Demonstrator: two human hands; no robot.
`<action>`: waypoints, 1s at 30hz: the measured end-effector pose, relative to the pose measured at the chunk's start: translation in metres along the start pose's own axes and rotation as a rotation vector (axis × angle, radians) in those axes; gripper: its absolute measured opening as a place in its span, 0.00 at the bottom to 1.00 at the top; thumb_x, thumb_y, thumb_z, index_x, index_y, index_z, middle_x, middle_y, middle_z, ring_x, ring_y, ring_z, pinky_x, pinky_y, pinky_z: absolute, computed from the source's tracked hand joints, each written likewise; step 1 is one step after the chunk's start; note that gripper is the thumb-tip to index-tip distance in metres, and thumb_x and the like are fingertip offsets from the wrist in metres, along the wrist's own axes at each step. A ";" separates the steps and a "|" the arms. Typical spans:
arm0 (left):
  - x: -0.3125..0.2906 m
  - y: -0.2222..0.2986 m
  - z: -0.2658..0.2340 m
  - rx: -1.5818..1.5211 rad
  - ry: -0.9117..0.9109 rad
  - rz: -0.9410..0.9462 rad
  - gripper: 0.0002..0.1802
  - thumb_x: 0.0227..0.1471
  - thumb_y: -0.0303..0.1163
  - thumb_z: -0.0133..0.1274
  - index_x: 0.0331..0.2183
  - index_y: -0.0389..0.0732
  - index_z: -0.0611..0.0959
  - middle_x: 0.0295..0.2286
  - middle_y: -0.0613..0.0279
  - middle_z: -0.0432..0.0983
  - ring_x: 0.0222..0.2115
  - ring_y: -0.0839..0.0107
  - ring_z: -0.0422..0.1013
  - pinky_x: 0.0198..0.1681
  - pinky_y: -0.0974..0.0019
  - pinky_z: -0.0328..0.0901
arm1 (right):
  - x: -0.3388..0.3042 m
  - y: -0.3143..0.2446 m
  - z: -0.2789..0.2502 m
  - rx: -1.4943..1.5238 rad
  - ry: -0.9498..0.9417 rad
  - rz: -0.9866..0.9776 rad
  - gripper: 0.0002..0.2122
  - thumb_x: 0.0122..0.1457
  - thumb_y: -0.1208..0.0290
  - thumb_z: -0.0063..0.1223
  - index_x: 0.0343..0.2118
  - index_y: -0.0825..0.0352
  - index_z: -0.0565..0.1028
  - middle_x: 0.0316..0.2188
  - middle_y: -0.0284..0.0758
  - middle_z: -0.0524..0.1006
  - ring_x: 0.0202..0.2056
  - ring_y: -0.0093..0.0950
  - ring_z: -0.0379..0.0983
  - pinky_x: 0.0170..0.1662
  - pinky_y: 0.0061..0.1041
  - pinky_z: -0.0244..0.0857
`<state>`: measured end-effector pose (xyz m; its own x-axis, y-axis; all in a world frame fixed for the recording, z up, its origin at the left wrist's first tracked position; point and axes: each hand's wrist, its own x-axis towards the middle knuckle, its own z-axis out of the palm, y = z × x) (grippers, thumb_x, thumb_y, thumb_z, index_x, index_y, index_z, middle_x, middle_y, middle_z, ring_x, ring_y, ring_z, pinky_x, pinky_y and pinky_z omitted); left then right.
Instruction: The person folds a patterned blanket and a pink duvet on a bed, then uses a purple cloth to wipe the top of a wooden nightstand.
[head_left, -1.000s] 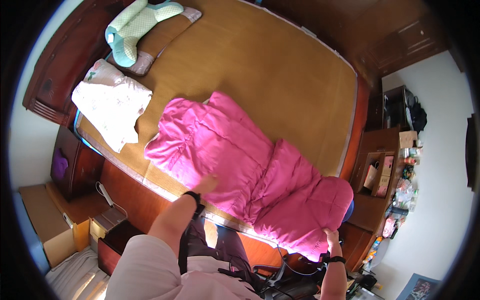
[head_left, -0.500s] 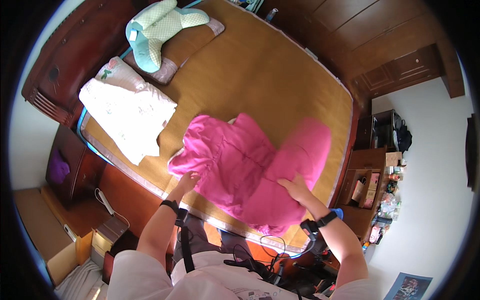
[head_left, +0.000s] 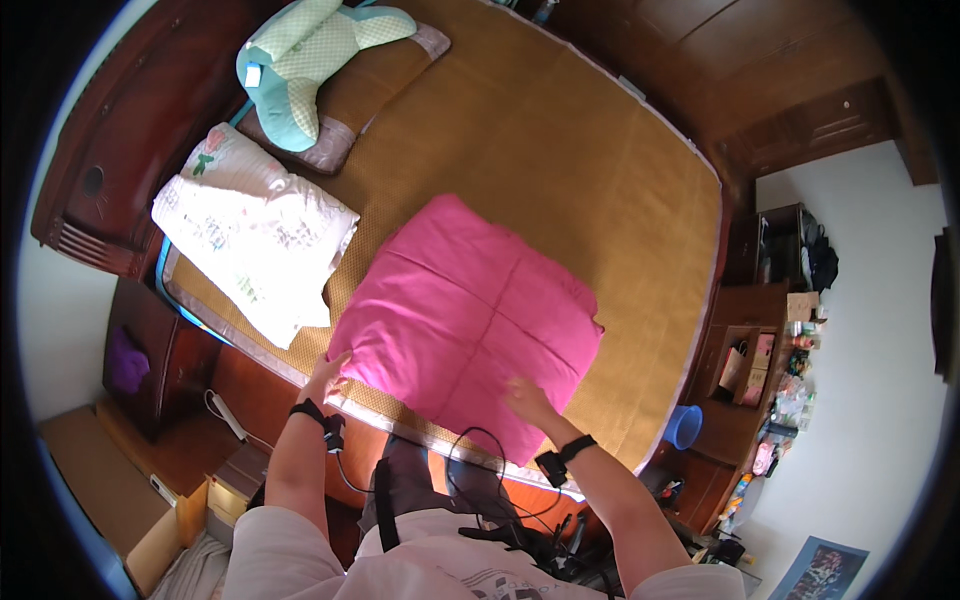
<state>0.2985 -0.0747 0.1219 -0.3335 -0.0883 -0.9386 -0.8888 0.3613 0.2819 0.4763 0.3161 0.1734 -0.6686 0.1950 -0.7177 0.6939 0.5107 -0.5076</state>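
Note:
A pink quilt [head_left: 470, 310] lies folded into a thick, roughly square bundle on the woven bed mat [head_left: 540, 150], at the near edge of the bed. My left hand [head_left: 326, 378] is at the quilt's near-left corner, its fingers apart and touching or just beside the edge. Over the near-right part of the quilt, my right hand [head_left: 528, 402] reaches with fingers stretched out, slightly blurred. Neither hand visibly grips the cloth. Both wrists wear black straps with small devices.
A white floral quilt [head_left: 255, 235] lies to the left, near the headboard [head_left: 110, 150]. Beyond it, a green-and-white cushion [head_left: 315, 65] rests on a brown pillow [head_left: 350, 100]. Black cables [head_left: 500, 450] hang before me. A blue bin [head_left: 683, 427] stands off the bed's right side.
The pink quilt's right part has been folded over onto the rest, making a compact square. My right hand has moved left, and my left hand has shifted slightly left.

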 end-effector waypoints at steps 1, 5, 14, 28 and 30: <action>0.009 -0.012 -0.012 0.029 0.045 0.080 0.44 0.46 0.47 0.59 0.57 0.35 0.60 0.52 0.43 0.64 0.51 0.58 0.65 0.53 0.58 0.61 | -0.010 -0.001 -0.003 -0.076 -0.057 0.155 0.27 0.51 0.59 0.57 0.52 0.65 0.67 0.38 0.43 0.77 0.42 0.33 0.75 0.45 0.28 0.68; 0.068 0.006 -0.007 0.128 0.140 0.338 0.45 0.46 0.46 0.60 0.58 0.36 0.59 0.52 0.45 0.64 0.51 0.59 0.65 0.54 0.57 0.60 | -0.006 0.111 -0.014 -0.029 0.237 0.290 0.37 0.44 0.51 0.65 0.52 0.71 0.64 0.45 0.44 0.74 0.45 0.36 0.72 0.48 0.31 0.67; 0.099 0.069 0.062 0.134 -0.041 0.346 0.60 0.28 0.44 0.73 0.57 0.33 0.57 0.52 0.45 0.64 0.51 0.57 0.65 0.55 0.57 0.62 | 0.054 0.227 0.025 0.575 0.367 0.543 0.59 0.31 0.50 0.74 0.59 0.78 0.46 0.57 0.50 0.58 0.59 0.39 0.56 0.61 0.36 0.53; 0.125 0.041 0.085 0.204 -0.320 0.198 0.41 0.40 0.46 0.58 0.54 0.35 0.67 0.46 0.48 0.72 0.44 0.58 0.71 0.51 0.61 0.64 | 0.082 0.247 0.042 0.676 0.680 0.662 0.37 0.35 0.68 0.73 0.51 0.74 0.67 0.46 0.41 0.73 0.45 0.31 0.70 0.48 0.31 0.66; 0.099 0.045 0.088 0.216 -0.562 -0.003 0.41 0.42 0.45 0.57 0.55 0.36 0.65 0.45 0.49 0.73 0.43 0.60 0.71 0.51 0.61 0.64 | 0.076 0.271 0.028 0.678 0.553 0.658 0.36 0.36 0.64 0.74 0.50 0.73 0.68 0.43 0.39 0.75 0.41 0.31 0.72 0.46 0.29 0.66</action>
<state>0.2532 0.0142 0.0242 -0.0615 0.3929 -0.9175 -0.7861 0.5474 0.2871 0.6213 0.4457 -0.0321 -0.0235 0.6965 -0.7172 0.8492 -0.3647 -0.3820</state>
